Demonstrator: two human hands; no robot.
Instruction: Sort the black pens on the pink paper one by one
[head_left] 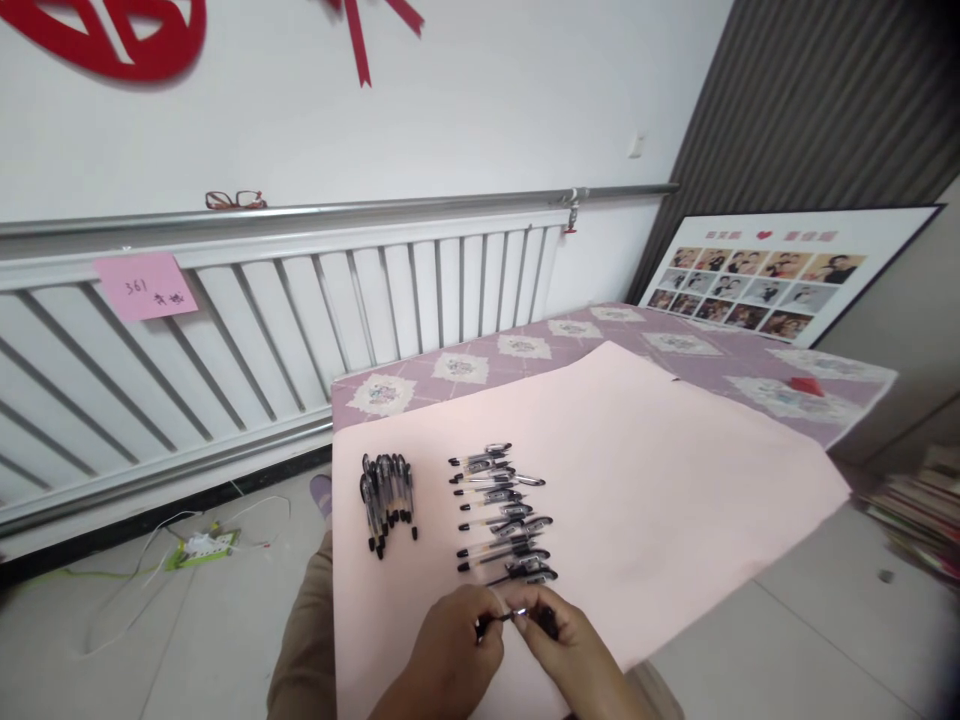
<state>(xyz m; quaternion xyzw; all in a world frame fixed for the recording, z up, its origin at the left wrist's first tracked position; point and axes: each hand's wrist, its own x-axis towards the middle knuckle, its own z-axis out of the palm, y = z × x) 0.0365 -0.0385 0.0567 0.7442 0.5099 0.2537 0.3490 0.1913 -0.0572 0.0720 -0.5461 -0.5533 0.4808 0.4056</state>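
Observation:
My left hand (456, 642) and my right hand (568, 645) meet low over the near edge of the pink sheet (660, 500). Pinched between both sets of fingertips is a black pen (514, 614), with a shiny tip showing in the gap; the fingers hide much of it. Just beyond my hands, a column of clear-barrelled black pens (499, 505) lies roughly sideways. To its left sits a tight bunch of similar pens (388, 490), pointing toward me.
A patterned purple cloth (465, 367) lies under the pink sheet. Behind the table runs a white radiator (390, 290) with a pink note (146, 287). A photo board (780, 270) leans at the right. A power strip (201, 548) with cables is on the floor.

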